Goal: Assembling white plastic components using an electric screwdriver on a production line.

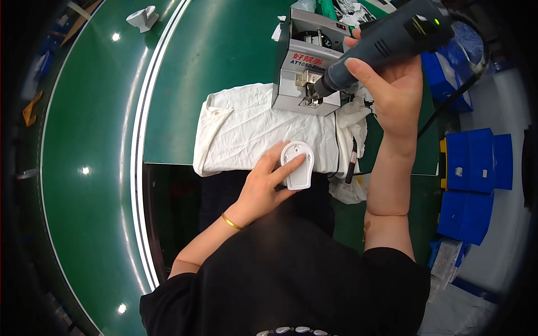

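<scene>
My right hand (392,84) is wrapped round a dark grey electric screwdriver (386,45), raised at the upper right with a small green light lit. Its tip points down and left into the slot at the front of a grey screw feeder (300,73). The bit's very end is hard to make out there. Near the cloth's front edge, my left hand (266,182) grips a white rounded plastic part (298,168), its hollow side with small holes facing up. The index finger lies across that part. Beneath it spreads a folded white cloth (252,129).
A dark pen-shaped tool (352,162) lies right of the cloth, beside crumpled plastic (348,190). Blue bins (471,159) stand at the right. Another white part (142,19) sits on the green belt (84,129) at the left. A black cable (459,89) trails from the screwdriver.
</scene>
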The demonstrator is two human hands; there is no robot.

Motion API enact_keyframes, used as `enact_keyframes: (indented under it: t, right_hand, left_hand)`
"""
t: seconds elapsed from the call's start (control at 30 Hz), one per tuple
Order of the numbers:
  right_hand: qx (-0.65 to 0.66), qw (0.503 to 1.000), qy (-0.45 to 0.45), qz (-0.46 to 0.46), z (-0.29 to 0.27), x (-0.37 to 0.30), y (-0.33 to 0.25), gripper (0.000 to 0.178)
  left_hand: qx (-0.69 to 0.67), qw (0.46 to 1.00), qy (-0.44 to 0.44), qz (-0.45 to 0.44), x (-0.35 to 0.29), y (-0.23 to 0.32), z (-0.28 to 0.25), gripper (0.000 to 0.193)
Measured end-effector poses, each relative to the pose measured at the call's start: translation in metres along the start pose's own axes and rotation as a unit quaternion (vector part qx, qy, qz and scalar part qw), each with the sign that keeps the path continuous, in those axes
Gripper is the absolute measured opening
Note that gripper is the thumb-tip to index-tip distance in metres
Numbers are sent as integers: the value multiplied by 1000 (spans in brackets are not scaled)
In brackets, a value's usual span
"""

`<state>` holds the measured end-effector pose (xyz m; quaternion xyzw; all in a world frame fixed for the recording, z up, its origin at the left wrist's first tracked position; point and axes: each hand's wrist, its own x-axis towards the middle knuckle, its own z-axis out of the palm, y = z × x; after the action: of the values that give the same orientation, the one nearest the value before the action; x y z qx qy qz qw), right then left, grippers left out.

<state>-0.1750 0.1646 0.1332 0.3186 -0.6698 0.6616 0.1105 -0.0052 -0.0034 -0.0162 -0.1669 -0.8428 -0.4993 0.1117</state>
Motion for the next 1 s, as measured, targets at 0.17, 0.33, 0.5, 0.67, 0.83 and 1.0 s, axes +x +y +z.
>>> enact_keyframes:
  t: [0.17,0.33,0.5,0.67,0.83,1.0]
  right_hand:
    - [-193,980,29,-30,20,15,2,51]
    - [-143,982,115,-48,25,24,16,47]
    - [76,989,124,21,28,20,18,38]
    - [112,988,95,38,38,-19,-9,32]
    - [93,994,41,31,47,-57,-38,42]
    - [55,998,12,32,49,-65,-40,41]
  left_hand:
    - [2,1000,10,21,2,2,1,77]
    - [25,999,28,32,0,-2,9,74]
    - [33,998,25,41,-4,-4,10,73]
    - [24,999,-1,28,-6,-6,10,72]
    - [10,1000,-2,19,-6,-4,7,72]
    - [13,1000,2,17,-5,-4,7,71]
